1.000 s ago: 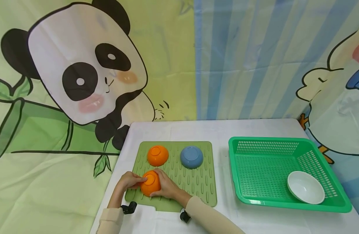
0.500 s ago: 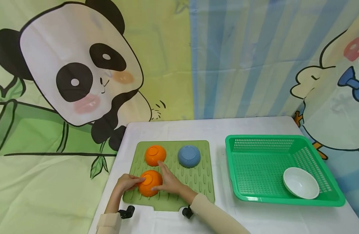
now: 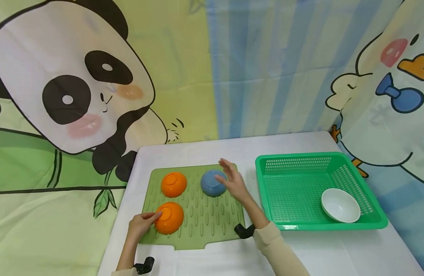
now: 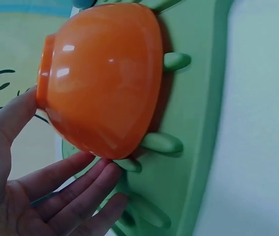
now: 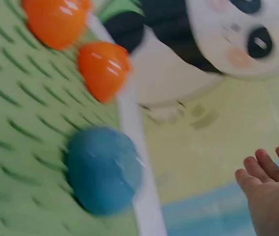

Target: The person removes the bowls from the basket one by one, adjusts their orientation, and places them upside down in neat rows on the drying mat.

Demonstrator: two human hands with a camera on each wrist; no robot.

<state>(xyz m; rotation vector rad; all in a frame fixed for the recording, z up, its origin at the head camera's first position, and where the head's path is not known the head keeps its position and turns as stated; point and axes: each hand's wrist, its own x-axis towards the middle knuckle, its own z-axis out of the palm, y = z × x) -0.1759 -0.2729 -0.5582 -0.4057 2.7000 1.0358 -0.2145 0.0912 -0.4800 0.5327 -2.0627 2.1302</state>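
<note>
An orange bowl lies upside down at the near left of the green drying mat. My left hand holds its left side: in the left wrist view the thumb is on the foot of the bowl and the fingertips touch near its rim. Farther back on the mat sit a second upturned orange bowl and an upturned blue bowl. Beside the blue bowl, partly over its right edge, my right hand is spread with nothing in it. The right wrist view is blurred.
A green perforated basket stands to the right of the mat, with a white bowl tilted inside it. White cloth covers the table. A printed curtain hangs behind.
My right hand has let go of the near orange bowl and moved up and right to the blue bowl. The left hand stays at the near orange bowl. The head view has shifted right.
</note>
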